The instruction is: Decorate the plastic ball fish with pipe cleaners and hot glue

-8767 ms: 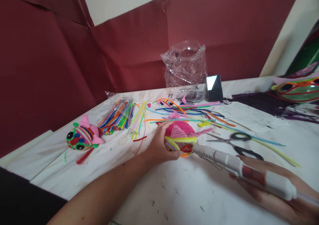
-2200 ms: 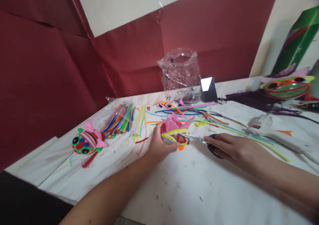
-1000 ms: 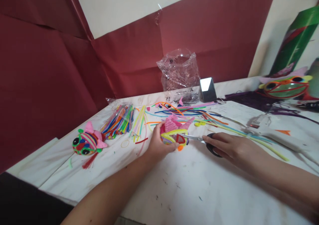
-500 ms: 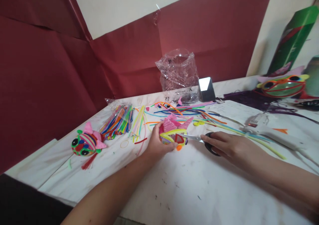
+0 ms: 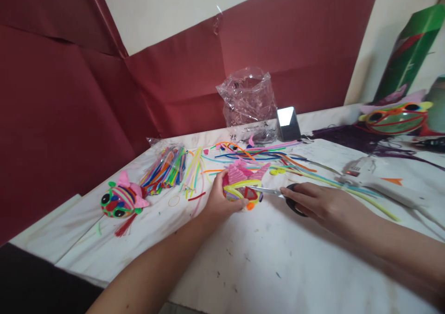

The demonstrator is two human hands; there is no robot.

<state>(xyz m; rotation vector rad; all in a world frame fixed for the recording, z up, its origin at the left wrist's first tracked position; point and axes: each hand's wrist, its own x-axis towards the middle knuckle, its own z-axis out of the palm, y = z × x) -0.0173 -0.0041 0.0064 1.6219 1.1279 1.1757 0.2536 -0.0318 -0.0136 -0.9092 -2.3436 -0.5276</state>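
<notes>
My left hand point(image 5: 222, 197) is closed around a small craft animal head point(image 5: 242, 184) with pink ears, yellow strips and a red triangle on its front. Black-handled scissors point(image 5: 295, 200) are in my right hand point(image 5: 318, 205), with fingers wrapped at the handles. Their metal blades point left, and the tip touches or lies just in front of the craft head near the red triangle. Whether the blades are parted is too small to tell.
A finished-looking craft head point(image 5: 120, 200) sits at left beside bagged pipe cleaners point(image 5: 167, 165). Loose pipe cleaners point(image 5: 264, 155) lie behind my hands. At right are a glue gun point(image 5: 385, 189) and a larger craft head point(image 5: 396, 119). A phone point(image 5: 288, 124) leans near a plastic bag point(image 5: 248, 98).
Almost nothing differs. Both hands, the craft head and the scissors keep nearly the same place; the view has shifted very slightly.
</notes>
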